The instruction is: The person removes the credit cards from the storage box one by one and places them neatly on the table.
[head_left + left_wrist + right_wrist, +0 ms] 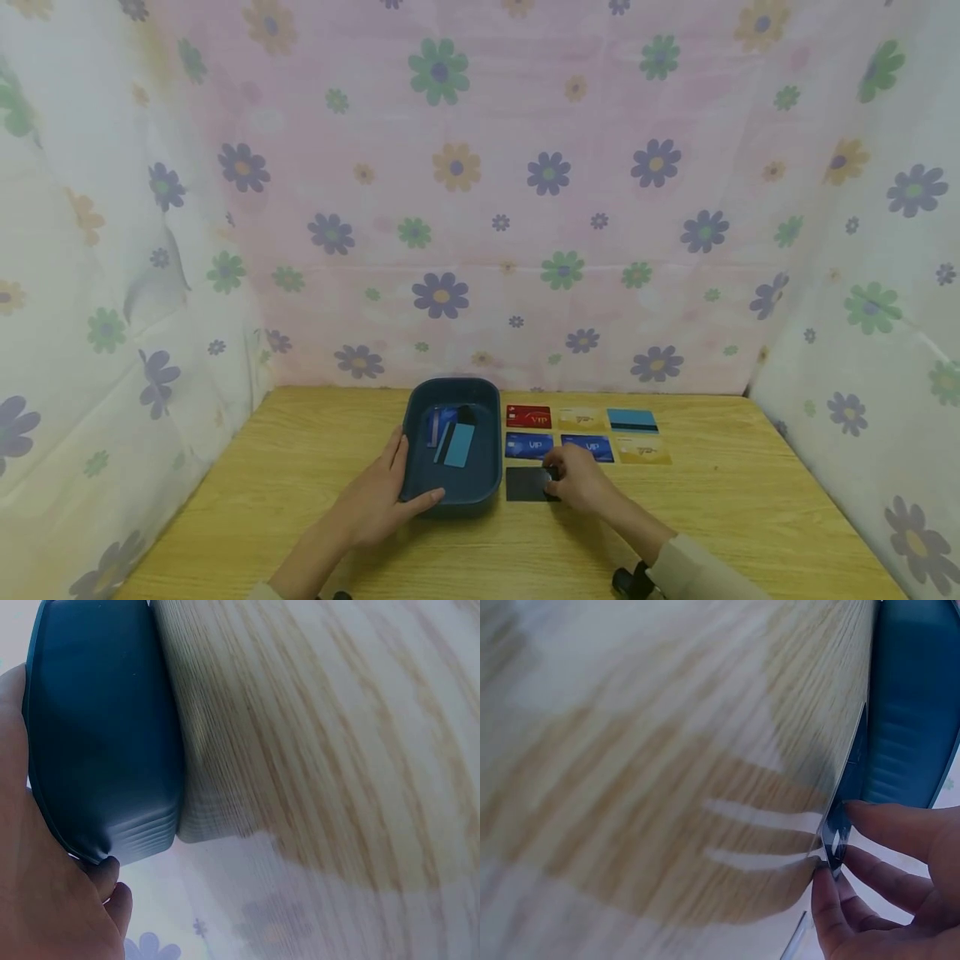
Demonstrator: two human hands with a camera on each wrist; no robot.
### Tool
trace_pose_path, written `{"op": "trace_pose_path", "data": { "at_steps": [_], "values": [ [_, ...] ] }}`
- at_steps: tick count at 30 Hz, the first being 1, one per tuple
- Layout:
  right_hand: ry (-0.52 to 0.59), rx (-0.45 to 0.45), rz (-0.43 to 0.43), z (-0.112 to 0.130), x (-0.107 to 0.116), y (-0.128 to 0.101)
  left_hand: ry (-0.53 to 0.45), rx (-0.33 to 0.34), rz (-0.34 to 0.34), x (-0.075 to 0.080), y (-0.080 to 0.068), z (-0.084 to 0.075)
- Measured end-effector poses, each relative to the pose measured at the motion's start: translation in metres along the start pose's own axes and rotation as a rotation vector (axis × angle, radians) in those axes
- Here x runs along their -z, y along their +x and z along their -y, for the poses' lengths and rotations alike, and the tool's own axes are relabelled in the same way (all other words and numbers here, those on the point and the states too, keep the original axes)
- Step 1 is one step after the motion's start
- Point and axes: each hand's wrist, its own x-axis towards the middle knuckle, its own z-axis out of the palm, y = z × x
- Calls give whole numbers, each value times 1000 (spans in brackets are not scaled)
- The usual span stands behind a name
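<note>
- The left hand (pixel 375 493) holds the blue box (pixel 476 483) by its edge.
- The right hand (pixel 583 482) pinches the black card (pixel 525 484), just beside the box.
- 6 other cards (pixel 529 447) lie on the desk (pixel 720 508) in 2 rows.

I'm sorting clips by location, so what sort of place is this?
Probably an indoor tabletop booth: flowered cloth hangs behind and on both sides of a wooden table, where cards lie in rows beside a dark blue tray.
</note>
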Motion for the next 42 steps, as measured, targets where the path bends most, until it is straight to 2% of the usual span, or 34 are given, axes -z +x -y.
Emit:
{"op": "trace_pose_path", "data": {
  "at_steps": [10,16,24,27,32,38,42],
  "values": [
    [-33,-36,5,6,0,1,-2,-3,-10,-3,2,3],
    [-44,-27,1,5,0,4,-2,0,-17,-1,2,1],
    [104,-94,-57,9,9,2,-2,-7,-2,-3,2,3],
    [144,-69,-53,18,17,5,-8,1,-6,-3,1,3],
    [157,0,-1,38,26,14,-9,5,-10,-2,1,3],
    [195,116,54,56,20,25,-7,3,-5,-2,1,3],
    [207,164,73,69,13,32,-14,1,-7,-2,1,2]
  ]
}}
